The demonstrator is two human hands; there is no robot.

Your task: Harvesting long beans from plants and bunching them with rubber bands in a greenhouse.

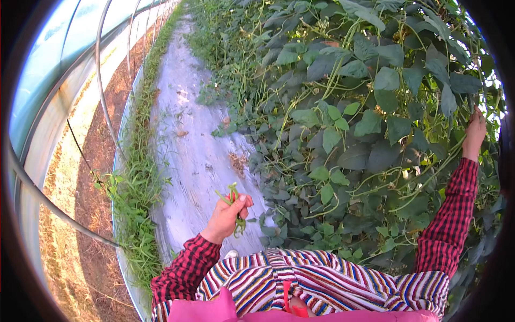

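My left hand is closed around a small bunch of green stems or pods, whose ends stick out above and below the fist, over the pale ground sheet. At the far right, my right hand reaches up against the wall of climbing bean plants. Its fingertips touch stems or leaves there; whether they grip anything cannot be made out. Long thin green bean pods hang and curve from the foliage just left of and below that hand.
A pale plastic ground sheet runs along the path, with dry leaf litter on it. Grass and weeds line its left edge. Curved metal hoops and plastic film of a tunnel greenhouse stand at left.
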